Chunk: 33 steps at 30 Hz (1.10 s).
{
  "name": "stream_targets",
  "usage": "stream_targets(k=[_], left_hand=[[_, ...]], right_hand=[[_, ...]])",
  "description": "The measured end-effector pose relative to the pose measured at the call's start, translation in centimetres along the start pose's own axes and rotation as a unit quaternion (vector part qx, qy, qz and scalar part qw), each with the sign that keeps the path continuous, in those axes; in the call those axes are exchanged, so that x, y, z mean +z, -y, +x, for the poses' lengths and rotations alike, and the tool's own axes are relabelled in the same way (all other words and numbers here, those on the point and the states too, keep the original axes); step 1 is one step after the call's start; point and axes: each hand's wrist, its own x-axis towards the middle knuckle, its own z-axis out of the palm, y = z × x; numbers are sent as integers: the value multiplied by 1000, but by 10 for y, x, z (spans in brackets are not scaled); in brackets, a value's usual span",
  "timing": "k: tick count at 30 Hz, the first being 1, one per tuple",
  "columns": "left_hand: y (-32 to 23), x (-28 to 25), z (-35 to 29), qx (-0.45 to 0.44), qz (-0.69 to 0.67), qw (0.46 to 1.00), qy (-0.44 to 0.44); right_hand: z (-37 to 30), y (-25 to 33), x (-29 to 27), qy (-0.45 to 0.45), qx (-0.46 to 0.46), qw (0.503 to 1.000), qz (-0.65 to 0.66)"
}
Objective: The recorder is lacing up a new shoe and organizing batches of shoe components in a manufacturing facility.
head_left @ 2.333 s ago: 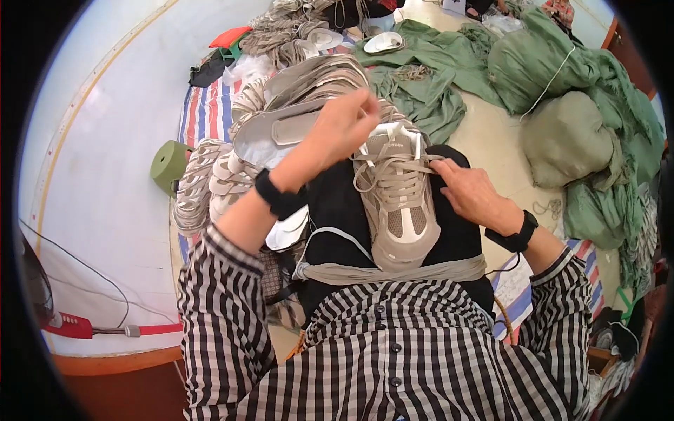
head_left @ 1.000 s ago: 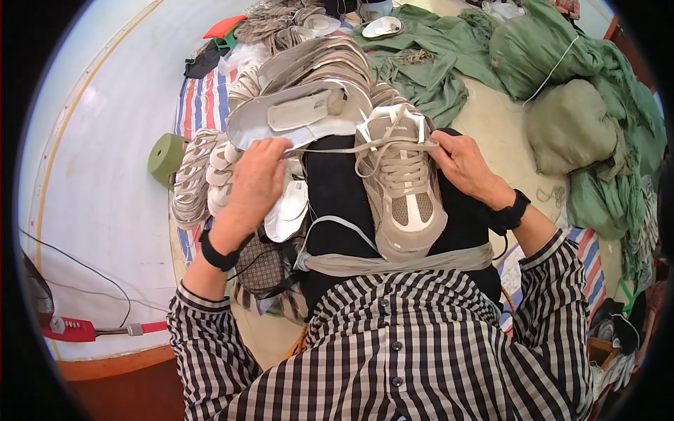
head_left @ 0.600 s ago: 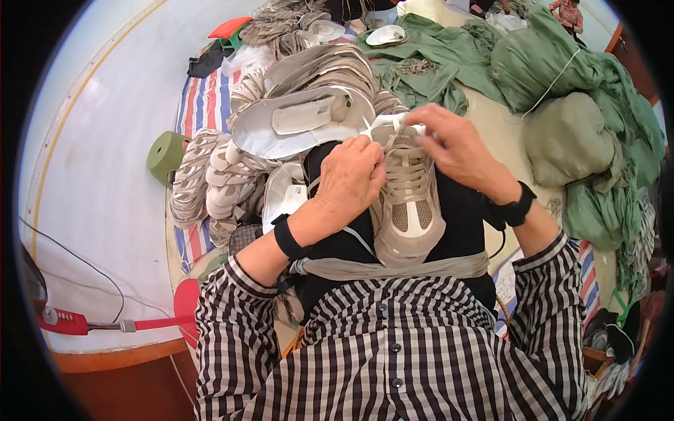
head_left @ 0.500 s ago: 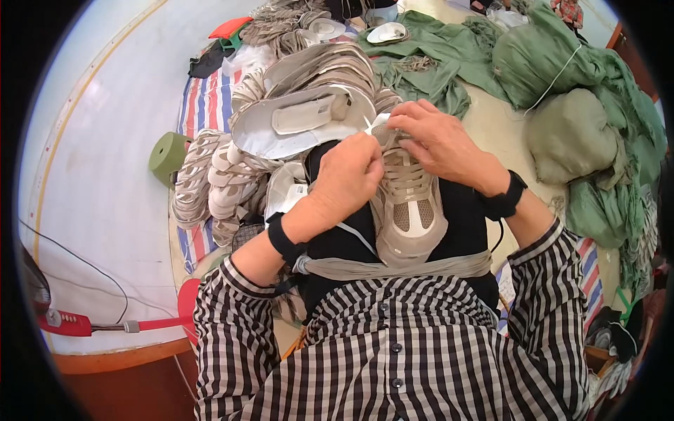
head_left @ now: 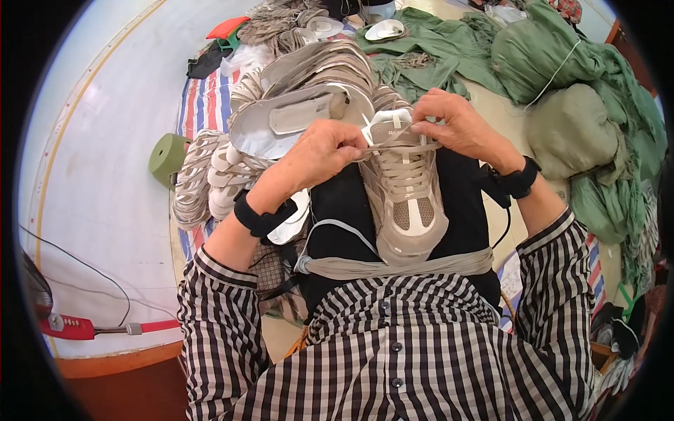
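A beige sneaker upper (head_left: 413,242) with mesh and pale overlays lies on my lap, toe toward me. Its shoelace (head_left: 388,147) crosses the top of the tongue and runs out to both sides. My left hand (head_left: 319,154) pinches one end of the lace to the left of the shoe's opening. On the other side, my right hand (head_left: 456,126) pinches the other end between thumb and fingers. Both hands are closed, apart from each other, with the lace stretched between them. Below the crossing, the lace is threaded in rows down to the toe.
Stacked shoe uppers (head_left: 281,119) rise just beyond my left hand, with more bundled uppers (head_left: 193,179) farther left. Green cloth sacks (head_left: 572,130) fill the far right. A grey tie band (head_left: 393,268) crosses my lap. A green stool (head_left: 167,158) stands at the left.
My hands have moved apart, left hand leftward and right hand rightward, drawing the lace out between them. The shoe's tongue and opening are now uncovered.
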Motion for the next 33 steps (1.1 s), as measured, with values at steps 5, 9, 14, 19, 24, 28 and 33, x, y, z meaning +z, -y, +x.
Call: stream_targets(k=[5, 9, 14, 19, 24, 28, 33], left_hand=[[-8, -5, -3, 27, 18, 999, -34], [-10, 12, -9, 220, 113, 963, -108], [-4, 27, -11, 266, 199, 919, -210], [0, 36, 4, 273, 283, 863, -316], [7, 37, 7, 274, 325, 855, -296], [5, 39, 5, 271, 291, 863, -311], [-17, 36, -8, 94, -58, 968, -226]], right_hand=[[-7, -1, -7, -6, 46, 997, 63], [-24, 0, -16, -52, 64, 997, 7], [-32, -7, -17, -16, 139, 988, 63], [-28, -12, -3, -33, 146, 976, 156], [-39, -10, -5, -45, 163, 976, 138], [-50, -10, -6, -51, 172, 975, 128], [-52, -11, -4, -41, 176, 968, 173]])
